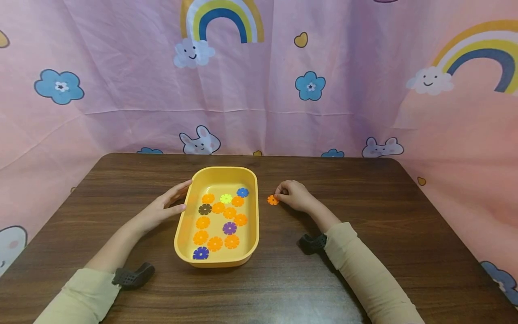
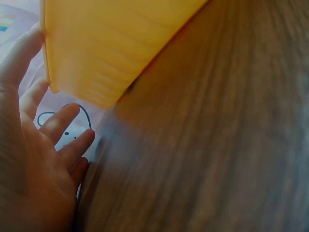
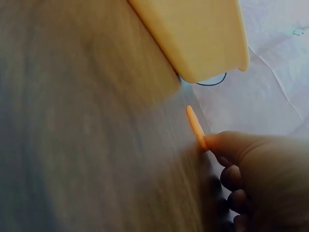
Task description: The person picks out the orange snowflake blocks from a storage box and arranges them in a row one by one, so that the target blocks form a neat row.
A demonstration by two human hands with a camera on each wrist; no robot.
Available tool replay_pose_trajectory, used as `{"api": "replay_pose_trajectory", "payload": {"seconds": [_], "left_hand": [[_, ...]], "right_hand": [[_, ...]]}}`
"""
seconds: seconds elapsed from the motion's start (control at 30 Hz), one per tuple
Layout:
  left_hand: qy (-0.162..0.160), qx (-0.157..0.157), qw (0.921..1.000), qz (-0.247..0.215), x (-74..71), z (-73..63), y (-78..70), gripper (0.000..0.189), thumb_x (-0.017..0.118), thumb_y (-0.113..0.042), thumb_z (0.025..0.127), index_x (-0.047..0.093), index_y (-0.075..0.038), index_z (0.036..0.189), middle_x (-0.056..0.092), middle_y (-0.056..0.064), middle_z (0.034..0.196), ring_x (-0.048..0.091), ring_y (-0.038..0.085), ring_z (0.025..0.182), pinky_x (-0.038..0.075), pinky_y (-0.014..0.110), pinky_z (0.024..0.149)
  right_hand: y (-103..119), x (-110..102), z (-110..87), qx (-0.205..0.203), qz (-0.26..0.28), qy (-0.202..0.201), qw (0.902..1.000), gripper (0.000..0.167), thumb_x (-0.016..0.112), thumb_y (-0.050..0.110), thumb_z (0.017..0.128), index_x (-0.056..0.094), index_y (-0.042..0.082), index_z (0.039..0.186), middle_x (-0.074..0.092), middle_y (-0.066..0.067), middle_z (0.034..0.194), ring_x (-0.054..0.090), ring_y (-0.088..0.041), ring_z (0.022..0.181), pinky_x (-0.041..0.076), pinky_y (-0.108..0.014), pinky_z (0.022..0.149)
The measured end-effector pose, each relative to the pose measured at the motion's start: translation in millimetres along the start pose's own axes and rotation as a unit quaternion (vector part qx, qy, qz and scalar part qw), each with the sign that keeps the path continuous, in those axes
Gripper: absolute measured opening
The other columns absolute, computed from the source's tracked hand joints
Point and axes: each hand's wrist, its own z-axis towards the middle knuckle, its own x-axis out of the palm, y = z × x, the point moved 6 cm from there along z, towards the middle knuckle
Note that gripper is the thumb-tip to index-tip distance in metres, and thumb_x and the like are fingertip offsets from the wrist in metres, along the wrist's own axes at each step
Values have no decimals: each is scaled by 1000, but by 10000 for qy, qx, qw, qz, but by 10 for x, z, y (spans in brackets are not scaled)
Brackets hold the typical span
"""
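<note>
A yellow plastic tub (image 1: 257, 211) stands on the table, with flat notched discs spread over its floor. Most discs are orange, such as this orange disc (image 1: 215, 244); others are blue, purple, brown and lime. My left hand (image 1: 155, 215) rests its thumb and a fingertip on the tub's left rim, fingers spread and fairly straight. Right of the tub, my right hand (image 1: 297, 196) pinches an orange notched disc (image 3: 195, 126) between thumb and forefinger, the other fingers curled in. The held disc is tilted in the right wrist view, close over the table.
The dark wooden table (image 1: 364, 202) has its far edge against a pink curtain (image 1: 259, 81) printed with rainbows, clouds and rabbits. A black wrist band (image 1: 135, 275) sits on the left forearm, another black band (image 1: 313, 243) on the right.
</note>
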Motion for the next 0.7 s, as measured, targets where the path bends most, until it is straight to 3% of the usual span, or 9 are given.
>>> {"api": "replay_pose_trajectory", "payload": {"seconds": [0.3, 0.7], "left_hand": [[-26, -29, 10000, 25, 9, 1, -15, 63, 53, -13, 98, 23, -15, 153, 27, 22, 152, 26, 42, 136, 25, 62, 103], [-5, -17, 10000, -17, 7, -3, -14, 63, 52, -13, 98, 22, -15, 153, 24, 21, 153, 25, 42, 136, 26, 63, 102]], "right_hand": [[11, -71, -26, 331, 660, -81, 9972, 12, 67, 17, 91, 69, 6, 95, 60, -3, 87, 53, -17, 78, 45, -31, 71], [335, -287, -60, -333, 903, -712, 9928, 23, 71, 19, 88, 68, 4, 105, 58, -3, 92, 50, -19, 77, 44, -31, 67]]}}
